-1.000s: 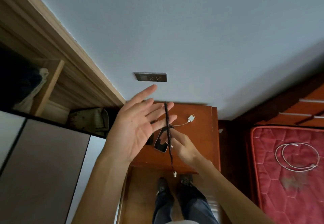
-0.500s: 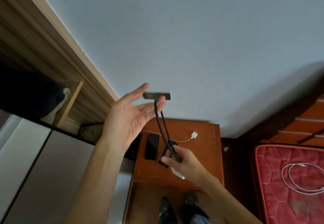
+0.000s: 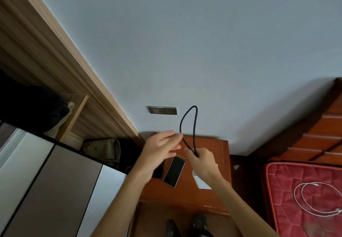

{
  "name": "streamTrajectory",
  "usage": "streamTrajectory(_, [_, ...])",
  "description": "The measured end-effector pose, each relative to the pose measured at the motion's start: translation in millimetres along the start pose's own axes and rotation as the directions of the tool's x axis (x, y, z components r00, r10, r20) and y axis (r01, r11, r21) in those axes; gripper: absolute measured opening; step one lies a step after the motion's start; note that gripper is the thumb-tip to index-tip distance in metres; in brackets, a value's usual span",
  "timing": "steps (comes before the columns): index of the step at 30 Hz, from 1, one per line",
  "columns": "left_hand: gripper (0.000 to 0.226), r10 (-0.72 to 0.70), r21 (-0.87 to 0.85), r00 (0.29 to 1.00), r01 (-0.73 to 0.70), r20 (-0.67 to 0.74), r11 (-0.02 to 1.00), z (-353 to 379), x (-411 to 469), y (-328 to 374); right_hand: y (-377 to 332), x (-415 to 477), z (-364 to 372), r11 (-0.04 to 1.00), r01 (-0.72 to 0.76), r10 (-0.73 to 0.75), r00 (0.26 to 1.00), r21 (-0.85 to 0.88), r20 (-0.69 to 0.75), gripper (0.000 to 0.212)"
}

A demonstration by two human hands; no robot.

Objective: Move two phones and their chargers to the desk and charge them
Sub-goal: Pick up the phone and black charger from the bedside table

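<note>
Above the nightstand [image 3: 203, 197], the right hand [image 3: 202, 159] pinches the black cable [image 3: 194, 125] loop; the left hand [image 3: 159, 151] is spread (blurred). The springy loop may uncoil onto the phone [image 3: 174, 171].

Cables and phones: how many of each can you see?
Phones: 2, light-edged phone and dark phone, half hidden by the left hand.
Cables: 2, black cable in the right hand, white cable on the red mattress.
Total: 4
</note>
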State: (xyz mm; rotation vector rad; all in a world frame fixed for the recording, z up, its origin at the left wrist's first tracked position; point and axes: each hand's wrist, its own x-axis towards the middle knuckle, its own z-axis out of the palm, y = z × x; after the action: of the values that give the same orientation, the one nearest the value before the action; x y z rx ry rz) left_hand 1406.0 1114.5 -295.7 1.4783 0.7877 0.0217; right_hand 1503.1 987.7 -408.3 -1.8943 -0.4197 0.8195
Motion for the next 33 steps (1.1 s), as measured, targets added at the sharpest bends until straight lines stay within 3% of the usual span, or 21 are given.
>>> streamTrajectory(7, [0.003, 0.200, 0.132, 0.966, -0.179, -0.166, 0.975, 36, 19, -10, -20, -2, 0, 0.979, 0.157, -0.159, 0.987, -0.133, -0.001, 0.041])
streamTrajectory(16, [0.008, 0.186, -0.045, 0.907, -0.219, -0.378, 0.975, 0, 47, 2, 1, -4, -10, 0.982, 0.175, -0.171, 0.983, -0.071, 0.064, 0.047])
streamTrajectory(21, [0.019, 0.060, -0.094, 0.931, -0.100, -0.360, 0.991, -14, 70, -18, 8, -8, -9, 0.980, 0.196, -0.197, 0.979, 0.029, 0.056, 0.049])
streamTrajectory(27, [0.038, -0.121, -0.180, 0.947, 0.069, -0.297, 0.981, -5, 84, -67, 27, 7, -6, 0.998, 0.052, -0.053, 0.998, 0.035, 0.037, 0.054])
streamTrajectory(33, [0.038, -0.235, -0.125, 0.939, 0.209, -0.250, 0.970, 2, 100, -127, 55, 27, 8, 0.983, -0.160, 0.155, 0.986, 0.090, 0.055, 0.052])
